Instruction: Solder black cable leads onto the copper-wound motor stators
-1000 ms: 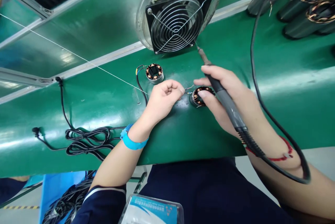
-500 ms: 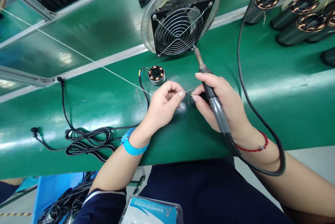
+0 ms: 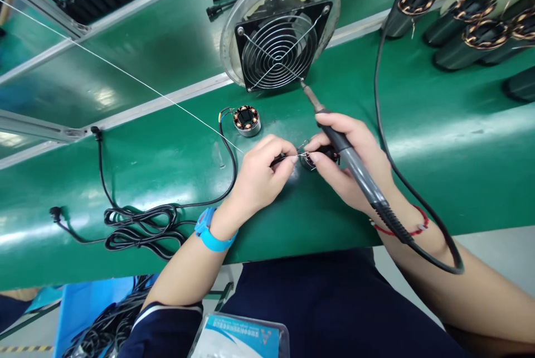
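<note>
The fingertips of my left hand [image 3: 263,174] are closed on a thin wire end [image 3: 299,155], part of a black cable. A thin pale strand [image 3: 179,106] runs from the upper left to this hand. My right hand [image 3: 376,160] grips a soldering iron [image 3: 353,163], its tip pointing up and left near the fan. The thumb and a finger of that hand also pinch at the wire, above a motor stator [image 3: 308,163] partly hidden by the fingers. Another stator [image 3: 247,121], with copper coils and colored leads, sits on the bench beyond my left hand.
A fan with a wire guard [image 3: 279,54] stands on its duct at the back. Bundled black cables [image 3: 142,221] lie to the left. Dark cylinders with copper windings [image 3: 487,37] stand at the right. A blue bin [image 3: 73,305] of cables is below the bench edge.
The fingers of my right hand have shifted, so more of the stator beneath them shows. The soldering iron leans further left. The view has moved slightly.
</note>
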A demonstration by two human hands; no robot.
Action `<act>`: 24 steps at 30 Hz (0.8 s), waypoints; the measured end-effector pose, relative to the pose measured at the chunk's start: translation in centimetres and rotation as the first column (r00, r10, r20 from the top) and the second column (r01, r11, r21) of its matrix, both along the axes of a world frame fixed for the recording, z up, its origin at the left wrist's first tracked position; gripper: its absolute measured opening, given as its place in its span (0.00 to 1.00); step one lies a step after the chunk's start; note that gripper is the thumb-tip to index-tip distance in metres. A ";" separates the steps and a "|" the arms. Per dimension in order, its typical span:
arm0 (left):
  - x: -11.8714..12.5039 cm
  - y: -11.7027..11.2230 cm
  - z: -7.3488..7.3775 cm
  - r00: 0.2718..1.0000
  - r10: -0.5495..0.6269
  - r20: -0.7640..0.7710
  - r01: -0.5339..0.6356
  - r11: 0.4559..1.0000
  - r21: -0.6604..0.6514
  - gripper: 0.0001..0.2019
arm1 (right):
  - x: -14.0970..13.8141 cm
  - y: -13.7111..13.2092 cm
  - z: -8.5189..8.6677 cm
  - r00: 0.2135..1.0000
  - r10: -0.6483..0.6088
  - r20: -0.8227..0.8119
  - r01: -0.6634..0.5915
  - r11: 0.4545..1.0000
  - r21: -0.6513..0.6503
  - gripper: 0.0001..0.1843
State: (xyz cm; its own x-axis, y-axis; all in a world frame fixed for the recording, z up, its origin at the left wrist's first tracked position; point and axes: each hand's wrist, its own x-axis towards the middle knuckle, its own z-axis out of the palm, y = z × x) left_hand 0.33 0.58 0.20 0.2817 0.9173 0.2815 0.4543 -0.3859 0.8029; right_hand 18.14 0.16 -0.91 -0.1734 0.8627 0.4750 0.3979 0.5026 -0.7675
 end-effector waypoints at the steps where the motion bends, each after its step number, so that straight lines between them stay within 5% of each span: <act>1: 0.1 -0.1 0.0 1.000 0.008 0.005 -0.008 1.000 -0.026 0.07 | 0.3 -0.3 0.1 0.999 -0.042 0.009 0.042 0.999 0.014 0.26; 4: 0.4 -0.6 0.0 0.999 0.030 0.014 -0.028 0.993 -0.110 0.07 | 1.4 -1.6 0.4 0.987 -0.161 -0.009 0.161 0.986 0.051 0.24; 10: 1.3 -1.2 0.3 0.994 0.109 -0.010 -0.109 0.973 -0.204 0.07 | 2.8 -3.7 -0.4 0.977 -0.180 -0.114 0.204 0.946 0.252 0.20; 24: 1.7 -1.2 0.5 0.989 0.135 -0.062 -0.142 0.981 -0.135 0.07 | 2.7 -4.4 -0.7 0.994 0.003 -0.106 0.024 0.968 0.249 0.15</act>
